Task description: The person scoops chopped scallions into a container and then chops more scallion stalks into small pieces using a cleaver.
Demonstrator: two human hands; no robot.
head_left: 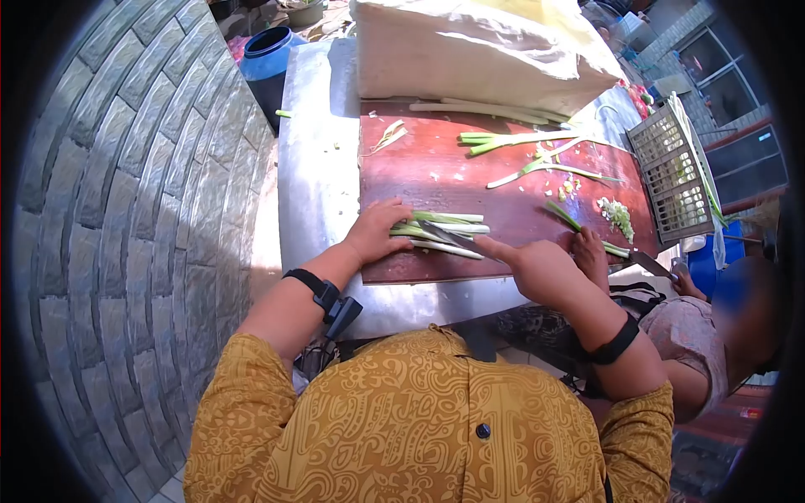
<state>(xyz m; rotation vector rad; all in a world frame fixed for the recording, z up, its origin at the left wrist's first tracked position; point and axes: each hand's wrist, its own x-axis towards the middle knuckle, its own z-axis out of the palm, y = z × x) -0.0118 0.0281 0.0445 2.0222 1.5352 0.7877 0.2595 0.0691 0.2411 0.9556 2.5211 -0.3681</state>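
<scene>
My left hand (pixel 377 232) presses on a small bunch of spring onions (pixel 461 218) at the near left of the reddish-brown cutting board (pixel 419 180), fingers closed round their green ends. My right hand (pixel 537 267) grips a knife (pixel 449 237), its handle hidden in the fist and the index finger stretched toward the blade. The dark blade lies across the spring onions, slanting away to the left, close to my left fingers. The white ends of the bunch point right.
A co-worker at right holds a spring onion (pixel 563 215) and another knife (pixel 650 265). Chopped pieces (pixel 618 216) lie near them. More spring onions (pixel 549 168) lie farther back. A big pale sack (pixel 470 63), a plastic crate (pixel 671 180) and a brick wall (pixel 142 210) surround the metal table (pixel 314 168).
</scene>
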